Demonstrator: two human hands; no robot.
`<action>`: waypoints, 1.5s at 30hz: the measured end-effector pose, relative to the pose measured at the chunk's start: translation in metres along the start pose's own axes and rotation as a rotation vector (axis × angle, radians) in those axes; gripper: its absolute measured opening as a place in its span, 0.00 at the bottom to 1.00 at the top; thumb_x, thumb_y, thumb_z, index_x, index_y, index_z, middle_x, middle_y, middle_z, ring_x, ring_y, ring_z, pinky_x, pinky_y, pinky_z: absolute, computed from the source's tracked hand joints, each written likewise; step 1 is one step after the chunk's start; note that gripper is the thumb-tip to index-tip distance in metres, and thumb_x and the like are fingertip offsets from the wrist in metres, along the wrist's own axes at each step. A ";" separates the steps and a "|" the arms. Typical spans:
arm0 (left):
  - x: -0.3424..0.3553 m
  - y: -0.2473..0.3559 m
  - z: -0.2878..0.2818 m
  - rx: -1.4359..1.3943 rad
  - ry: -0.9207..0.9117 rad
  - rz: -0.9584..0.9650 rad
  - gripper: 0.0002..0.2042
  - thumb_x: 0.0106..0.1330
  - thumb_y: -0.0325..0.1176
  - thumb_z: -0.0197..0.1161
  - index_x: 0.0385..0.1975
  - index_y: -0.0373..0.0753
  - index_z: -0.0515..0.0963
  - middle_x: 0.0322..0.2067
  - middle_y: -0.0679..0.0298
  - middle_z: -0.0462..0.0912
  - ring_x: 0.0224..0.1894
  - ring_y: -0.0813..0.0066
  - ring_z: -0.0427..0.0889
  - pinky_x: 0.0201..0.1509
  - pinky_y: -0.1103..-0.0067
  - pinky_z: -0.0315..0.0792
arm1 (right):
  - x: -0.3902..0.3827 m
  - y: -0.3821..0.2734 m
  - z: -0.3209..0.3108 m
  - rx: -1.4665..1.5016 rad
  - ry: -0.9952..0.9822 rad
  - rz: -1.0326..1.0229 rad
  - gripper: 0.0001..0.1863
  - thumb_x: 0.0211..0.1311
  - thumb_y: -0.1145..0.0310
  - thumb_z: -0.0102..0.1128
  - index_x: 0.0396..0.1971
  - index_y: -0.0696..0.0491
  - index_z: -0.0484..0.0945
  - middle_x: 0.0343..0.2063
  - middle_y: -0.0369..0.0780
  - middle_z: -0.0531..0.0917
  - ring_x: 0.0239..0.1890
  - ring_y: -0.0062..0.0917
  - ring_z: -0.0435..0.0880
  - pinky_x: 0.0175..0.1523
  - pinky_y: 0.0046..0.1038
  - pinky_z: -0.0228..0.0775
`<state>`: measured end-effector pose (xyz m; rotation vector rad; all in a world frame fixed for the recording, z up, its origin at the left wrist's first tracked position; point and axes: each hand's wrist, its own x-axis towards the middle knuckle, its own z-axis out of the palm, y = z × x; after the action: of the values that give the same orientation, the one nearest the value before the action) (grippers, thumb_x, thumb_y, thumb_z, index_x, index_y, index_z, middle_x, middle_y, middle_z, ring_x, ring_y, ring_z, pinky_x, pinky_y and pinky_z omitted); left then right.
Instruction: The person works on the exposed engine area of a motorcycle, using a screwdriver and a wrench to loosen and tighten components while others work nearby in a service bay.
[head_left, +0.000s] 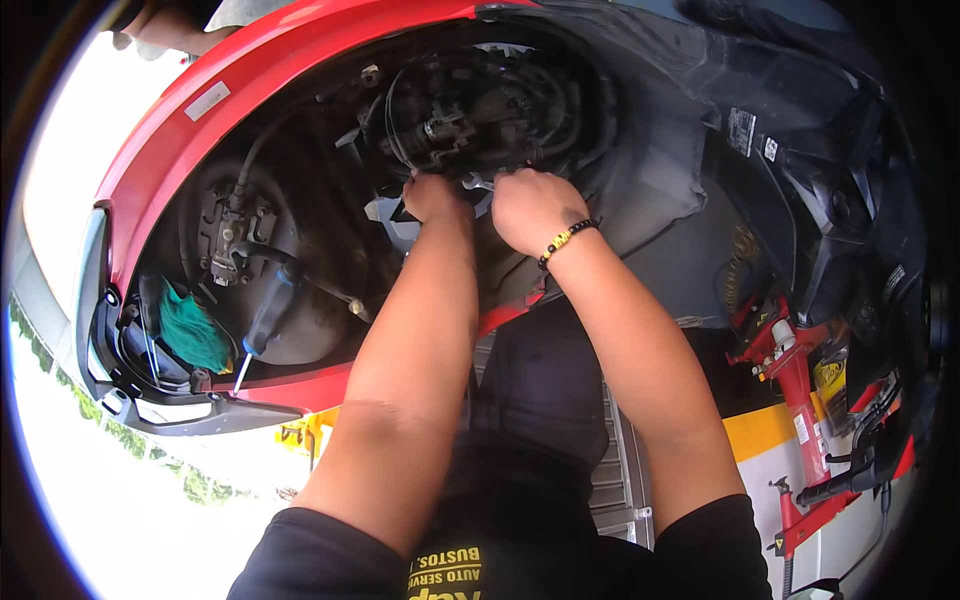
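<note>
I lean over a red scooter [160, 150] with its under-seat area uncovered. My right hand [537, 208], a beaded bracelet at its wrist, is closed around a silver wrench [478, 184]. The wrench head points left, toward my other hand. My left hand [436, 197] is at the near rim of the engine opening, its fingers curled and mostly hidden; what they hold cannot be made out. Just beyond both hands sit the engine parts [445, 130], with cables and hoses. A pale grey piece [400, 225] shows below my left wrist.
A blue-handled screwdriver [270, 315] leans at the scooter's tail, beside a green cloth [193, 330]. The fuel tank [300, 335] with its pump fitting [230, 240] lies left of my forearm. At right are dark body panels [830, 180] and a red metal stand [800, 400]. Someone else's arm [165, 30] shows top left.
</note>
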<state>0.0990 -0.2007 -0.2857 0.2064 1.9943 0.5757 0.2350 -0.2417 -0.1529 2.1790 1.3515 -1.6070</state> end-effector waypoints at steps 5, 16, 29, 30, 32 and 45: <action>-0.011 0.023 0.010 -0.089 -0.021 -0.188 0.12 0.65 0.26 0.49 0.44 0.36 0.77 0.40 0.55 0.82 0.41 0.63 0.83 0.39 0.71 0.77 | 0.080 0.010 0.028 -0.004 -0.274 0.060 0.18 0.60 0.75 0.48 0.48 0.56 0.80 0.49 0.49 0.82 0.54 0.42 0.80 0.56 0.38 0.74; 0.002 0.037 -0.003 0.052 -0.160 -0.226 0.13 0.62 0.28 0.57 0.45 0.31 0.76 0.40 0.58 0.80 0.38 0.64 0.82 0.37 0.68 0.78 | 0.095 0.027 0.070 0.280 -0.244 0.081 0.20 0.62 0.70 0.48 0.53 0.53 0.78 0.55 0.48 0.79 0.58 0.41 0.78 0.60 0.39 0.71; 0.026 0.026 -0.005 0.556 -0.233 0.014 0.12 0.64 0.31 0.58 0.45 0.36 0.75 0.42 0.56 0.79 0.39 0.63 0.82 0.35 0.70 0.78 | 0.091 0.062 0.055 0.142 -0.159 0.052 0.17 0.56 0.60 0.55 0.43 0.50 0.84 0.43 0.44 0.85 0.47 0.40 0.83 0.54 0.38 0.74; 0.035 0.018 -0.009 0.598 -0.231 0.061 0.12 0.64 0.31 0.58 0.44 0.36 0.76 0.40 0.55 0.80 0.39 0.63 0.82 0.36 0.71 0.78 | 0.089 0.062 0.056 0.137 -0.166 0.030 0.17 0.56 0.59 0.55 0.43 0.49 0.84 0.42 0.45 0.85 0.47 0.40 0.83 0.54 0.38 0.74; 0.074 0.004 -0.029 0.758 -0.251 0.252 0.11 0.63 0.31 0.58 0.43 0.35 0.76 0.38 0.54 0.81 0.38 0.63 0.83 0.37 0.71 0.77 | 0.088 0.051 0.046 0.160 -0.186 -0.038 0.17 0.57 0.58 0.56 0.41 0.50 0.84 0.40 0.45 0.85 0.46 0.41 0.83 0.53 0.38 0.74; 0.023 0.041 -0.020 0.428 -0.325 -0.211 0.12 0.69 0.32 0.57 0.48 0.35 0.73 0.41 0.58 0.80 0.39 0.61 0.84 0.41 0.66 0.80 | 0.090 0.027 0.069 0.309 -0.190 -0.053 0.16 0.62 0.70 0.48 0.48 0.57 0.77 0.46 0.54 0.81 0.51 0.47 0.80 0.55 0.41 0.72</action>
<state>0.0661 -0.1624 -0.2769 0.3227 1.7693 -0.0270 0.2084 -0.2437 -0.2659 2.0882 1.1839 -2.1051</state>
